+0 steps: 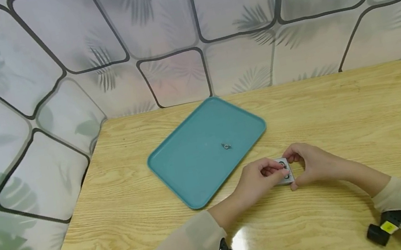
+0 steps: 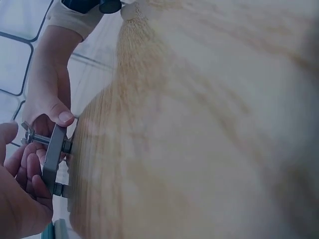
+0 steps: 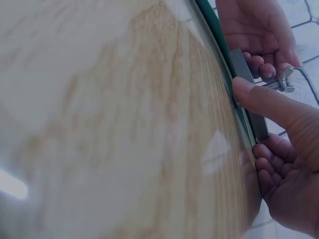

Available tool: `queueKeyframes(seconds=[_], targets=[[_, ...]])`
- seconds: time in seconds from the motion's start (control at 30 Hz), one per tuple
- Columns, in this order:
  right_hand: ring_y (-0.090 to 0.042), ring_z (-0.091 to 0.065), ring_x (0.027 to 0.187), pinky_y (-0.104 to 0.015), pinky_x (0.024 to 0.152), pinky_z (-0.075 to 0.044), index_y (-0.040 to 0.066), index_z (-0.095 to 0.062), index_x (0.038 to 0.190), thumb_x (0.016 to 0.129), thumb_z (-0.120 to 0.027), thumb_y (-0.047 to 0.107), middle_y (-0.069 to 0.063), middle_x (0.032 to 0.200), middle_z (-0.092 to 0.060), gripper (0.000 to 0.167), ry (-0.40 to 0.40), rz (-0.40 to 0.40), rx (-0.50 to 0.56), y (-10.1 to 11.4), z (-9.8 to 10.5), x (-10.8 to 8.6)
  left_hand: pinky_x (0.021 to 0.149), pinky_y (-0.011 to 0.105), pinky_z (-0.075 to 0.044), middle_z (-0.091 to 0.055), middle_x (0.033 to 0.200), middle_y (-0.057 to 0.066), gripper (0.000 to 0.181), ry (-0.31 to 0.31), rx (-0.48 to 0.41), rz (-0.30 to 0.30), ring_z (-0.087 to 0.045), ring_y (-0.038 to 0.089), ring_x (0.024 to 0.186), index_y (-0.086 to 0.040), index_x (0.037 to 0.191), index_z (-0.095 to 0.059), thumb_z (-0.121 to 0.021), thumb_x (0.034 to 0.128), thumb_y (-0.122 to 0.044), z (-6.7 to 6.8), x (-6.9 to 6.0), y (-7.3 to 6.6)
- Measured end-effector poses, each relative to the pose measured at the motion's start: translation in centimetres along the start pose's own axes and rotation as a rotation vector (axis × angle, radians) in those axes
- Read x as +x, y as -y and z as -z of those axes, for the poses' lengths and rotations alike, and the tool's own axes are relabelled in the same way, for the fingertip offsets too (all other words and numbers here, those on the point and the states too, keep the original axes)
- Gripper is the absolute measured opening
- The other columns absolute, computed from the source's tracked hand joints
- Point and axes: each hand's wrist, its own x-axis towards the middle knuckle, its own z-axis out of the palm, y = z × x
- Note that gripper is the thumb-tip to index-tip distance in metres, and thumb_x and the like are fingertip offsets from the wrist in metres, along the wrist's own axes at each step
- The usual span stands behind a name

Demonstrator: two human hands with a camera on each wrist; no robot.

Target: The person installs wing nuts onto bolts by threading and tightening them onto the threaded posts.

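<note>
Metal plate (image 2: 53,158) btwn R hand (image 1: 312,162), clamped on edges, & L hand (image 1: 257,179), grip unclear.

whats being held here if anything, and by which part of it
The right hand grips the metal plate by two opposite edges. Whether the left hand pinches the wing nut cannot be told.

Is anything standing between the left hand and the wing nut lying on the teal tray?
Only the low rim of the teal tray, on the side facing the hands. Nothing else visible stands between the left hand and that wing nut; the rim looks easy to reach over.
</note>
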Motion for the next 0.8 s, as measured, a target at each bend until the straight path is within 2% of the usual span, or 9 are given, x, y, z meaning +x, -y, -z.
queueKeyframes(seconds=[0.2,0.33,0.6,0.8], targets=[[-0.017,-0.053,0.093,-0.025,0.078,-0.046,0.0,-0.055,0.11,0.061,-0.089,0.031,-0.008,0.106,-0.058,0.067,0.002,0.0,0.009,0.15,0.08,-0.07,0.064,0.016,-0.047,-0.06,0.079,-0.009,0.022,0.045,0.009,-0.002,-0.054,0.001,0.069,-0.012,0.098,-0.071,-0.076,0.0808,-0.026,0.1,-0.07,-0.06],[-0.017,-0.052,0.092,-0.025,0.077,-0.046,0.0,-0.055,0.11,0.061,-0.089,0.031,-0.008,0.106,-0.058,0.067,0.001,0.0,0.011,0.15,0.06,-0.06,0.064,0.016,-0.047,-0.06,0.08,-0.008,0.022,0.048,0.022,-0.006,-0.053,0.001,0.069,-0.011,0.098,-0.071,-0.076,0.0809,-0.024,0.13,-0.02,-0.02],[-0.015,-0.052,0.089,-0.024,0.075,-0.046,-0.001,-0.056,0.109,0.06,-0.09,0.029,-0.007,0.103,-0.058,0.066,-0.002,0.005,0.007,0.04,-0.08,0.01,0.062,0.016,-0.045,-0.061,0.077,-0.005,0.016,-0.008,0.002,0.013,-0.052,0.001,0.067,-0.008,0.092,-0.065,-0.074,0.0827,-0.018,0.19,-0.04,0.16],[-0.016,-0.051,0.088,-0.024,0.074,-0.045,-0.001,-0.056,0.109,0.06,-0.09,0.029,-0.007,0.102,-0.057,0.067,-0.003,-0.007,-0.003,0.17,0.01,0.04,0.06,0.016,-0.045,-0.06,0.076,-0.006,0.015,-0.04,0.017,0.027,-0.052,0.001,0.065,-0.009,0.085,-0.063,-0.074,0.083,-0.02,0.22,0.06,0.14]])
